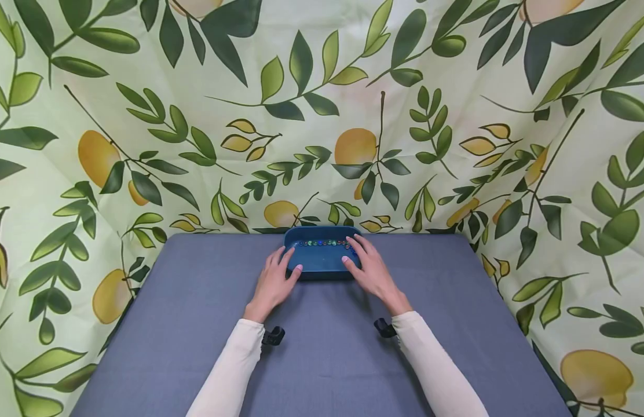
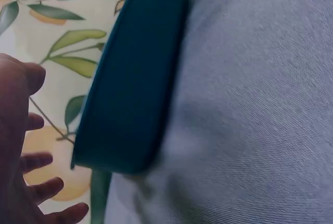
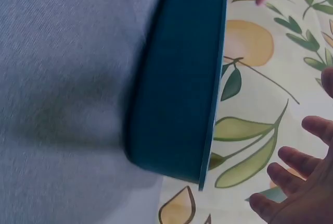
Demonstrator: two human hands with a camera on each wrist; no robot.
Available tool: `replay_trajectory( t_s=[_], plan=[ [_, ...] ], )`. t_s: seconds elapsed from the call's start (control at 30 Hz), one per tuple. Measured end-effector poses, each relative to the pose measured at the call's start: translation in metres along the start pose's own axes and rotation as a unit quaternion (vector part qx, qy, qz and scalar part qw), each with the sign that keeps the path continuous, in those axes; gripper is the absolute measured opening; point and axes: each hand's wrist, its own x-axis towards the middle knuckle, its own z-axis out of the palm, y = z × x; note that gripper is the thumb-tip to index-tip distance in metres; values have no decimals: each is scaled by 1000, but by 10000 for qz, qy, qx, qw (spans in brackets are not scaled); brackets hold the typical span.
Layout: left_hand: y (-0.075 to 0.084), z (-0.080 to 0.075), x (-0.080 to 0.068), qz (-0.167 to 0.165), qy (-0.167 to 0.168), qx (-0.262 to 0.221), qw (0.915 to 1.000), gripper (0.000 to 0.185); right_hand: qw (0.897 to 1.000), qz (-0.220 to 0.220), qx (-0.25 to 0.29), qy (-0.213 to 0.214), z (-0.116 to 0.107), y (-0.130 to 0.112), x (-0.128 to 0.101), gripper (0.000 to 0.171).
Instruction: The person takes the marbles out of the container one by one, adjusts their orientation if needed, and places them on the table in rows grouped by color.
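A dark teal-blue rectangular tray (image 1: pixel 322 263) stands at the far edge of the table. Several small shiny balls, which look like glass marbles (image 1: pixel 322 243), lie in a row along its far inner side. My left hand (image 1: pixel 276 275) hovers by the tray's left end, fingers spread and relaxed. Over the right end is my right hand (image 1: pixel 371 271), its fingers also spread. From the left wrist, the tray's near wall (image 2: pixel 130 78) appears with a gap between it and the hand. The right wrist view likewise shows the right hand (image 3: pixel 307 177) apart from the tray wall (image 3: pixel 179 78). Neither hand holds anything.
A grey-blue cloth (image 1: pixel 332 359) covers the table. Behind it and at both sides hangs a pale fabric backdrop (image 1: pixel 301 145) printed with leaves and fruit. Small black devices (image 1: pixel 273 336) are worn at both wrists, by the light sleeves.
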Motion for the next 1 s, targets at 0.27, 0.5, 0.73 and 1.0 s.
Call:
replay_trajectory(
  t_s=[0.27, 0.5, 0.73, 1.0],
  plan=[
    [-16, 7, 1, -280, 105, -735, 9968, 52, 9990, 69, 435, 47, 9, -4, 10, 53],
    [-20, 12, 4, -395, 114, -1257, 9912, 49, 9955, 225, 916, -73, 16, -5, 21, 51],
    [-21, 16, 6, -672, 219, -1651, 9837, 48, 9904, 446, 1304, -75, 18, -4, 25, 48],
    [-18, 17, 8, -882, 414, -1974, 9755, 44, 9898, 438, 1355, -80, 20, -2, 25, 50]
  ],
)
